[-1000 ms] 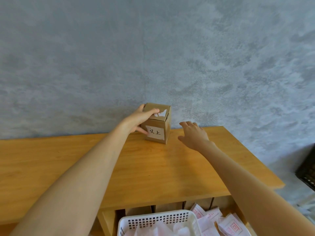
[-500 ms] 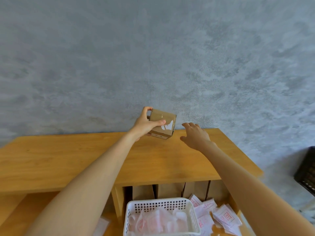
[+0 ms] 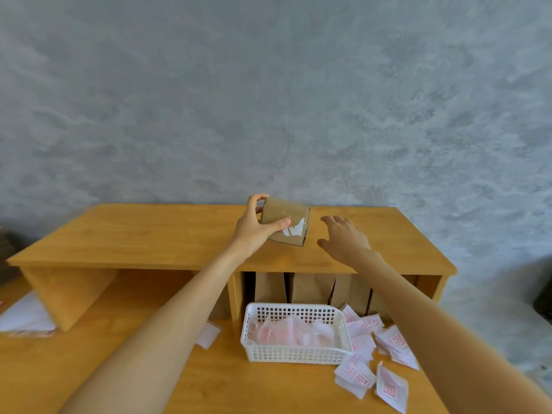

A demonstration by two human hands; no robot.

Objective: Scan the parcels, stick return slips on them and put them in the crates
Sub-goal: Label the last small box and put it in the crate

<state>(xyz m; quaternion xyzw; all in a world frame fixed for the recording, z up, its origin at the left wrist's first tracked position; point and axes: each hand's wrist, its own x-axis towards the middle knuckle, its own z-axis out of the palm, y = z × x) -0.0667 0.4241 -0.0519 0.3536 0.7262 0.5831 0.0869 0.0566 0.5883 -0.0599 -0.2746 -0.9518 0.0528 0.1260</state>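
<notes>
Head view showed your left hand (image 3: 254, 231) gripping the tilted cardboard parcel (image 3: 285, 222) above the shelf top (image 3: 149, 234); at its 3 o'clock, your right hand (image 3: 343, 237) hovered, fingers relaxed, holding nothing.

The left hand (image 3: 254, 231) covers the near left corner of the small brown cardboard box (image 3: 286, 224). The white perforated plastic basket (image 3: 298, 354) holds blurred pink-white contents. The dark object (image 3: 544, 297) at the right edge is cut off; print on the scattered white-and-red paper slips (image 3: 391, 389) is unreadable.
</notes>
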